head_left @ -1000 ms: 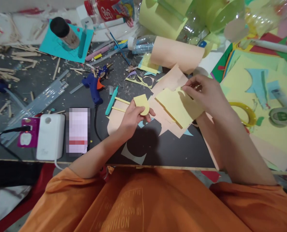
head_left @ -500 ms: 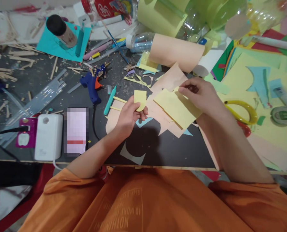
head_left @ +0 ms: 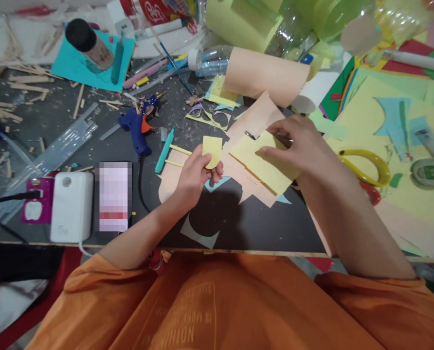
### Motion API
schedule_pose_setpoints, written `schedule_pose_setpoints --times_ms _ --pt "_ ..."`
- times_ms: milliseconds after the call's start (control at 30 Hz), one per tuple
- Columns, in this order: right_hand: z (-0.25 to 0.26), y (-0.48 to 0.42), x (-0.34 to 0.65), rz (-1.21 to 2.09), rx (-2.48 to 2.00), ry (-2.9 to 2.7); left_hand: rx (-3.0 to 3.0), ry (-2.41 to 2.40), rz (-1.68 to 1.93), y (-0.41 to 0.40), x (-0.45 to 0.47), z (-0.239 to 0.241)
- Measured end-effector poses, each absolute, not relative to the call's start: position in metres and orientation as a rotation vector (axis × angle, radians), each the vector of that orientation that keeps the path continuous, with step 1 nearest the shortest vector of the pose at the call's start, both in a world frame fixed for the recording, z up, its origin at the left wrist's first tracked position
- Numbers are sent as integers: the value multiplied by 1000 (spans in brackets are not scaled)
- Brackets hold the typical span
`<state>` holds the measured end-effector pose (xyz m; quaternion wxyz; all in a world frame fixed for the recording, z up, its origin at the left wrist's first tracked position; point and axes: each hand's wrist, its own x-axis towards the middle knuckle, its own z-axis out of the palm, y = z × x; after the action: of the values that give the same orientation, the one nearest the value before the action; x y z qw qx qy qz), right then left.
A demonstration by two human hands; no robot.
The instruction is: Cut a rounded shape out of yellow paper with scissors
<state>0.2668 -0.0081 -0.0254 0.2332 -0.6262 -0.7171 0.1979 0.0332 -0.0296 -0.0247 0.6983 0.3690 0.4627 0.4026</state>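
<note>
My left hand [head_left: 196, 178] pinches a small yellow paper piece [head_left: 212, 148] with a rounded lower end and holds it upright over the dark table. My right hand [head_left: 298, 146] lies on a larger yellow sheet [head_left: 262, 167] that rests on peach paper offcuts [head_left: 255, 119]. Its fingers are curled around a thin metal tool [head_left: 250, 135], whose tip shows just past the sheet's upper left edge. The two hands are about a hand's width apart.
A blue glue gun [head_left: 135, 127], a teal pen [head_left: 165, 144], a white power adapter [head_left: 71, 206] and a phone [head_left: 114, 197] lie to the left. Yellow-handled scissors [head_left: 372, 164] lie to the right, a peach paper roll [head_left: 266, 74] and bottles behind. Wooden sticks litter the far left.
My right hand has slid left and down over the large yellow sheet, and a metal tip now shows beyond its fingers. My left hand has turned the small yellow piece more upright.
</note>
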Motion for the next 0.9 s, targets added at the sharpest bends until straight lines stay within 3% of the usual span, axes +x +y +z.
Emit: schedule_pose_setpoints --times_ms 333,567,900 --pt "-29 -7 264 627 -1589 -1869 803 1029 900 -30 33 -23" --pt "-1 -23 250 1396 -1374 -1611 793 1011 923 -29 34 -24" --pt "-3 -27 241 1460 -1356 -1715 869 1058 996 -27 32 -26"
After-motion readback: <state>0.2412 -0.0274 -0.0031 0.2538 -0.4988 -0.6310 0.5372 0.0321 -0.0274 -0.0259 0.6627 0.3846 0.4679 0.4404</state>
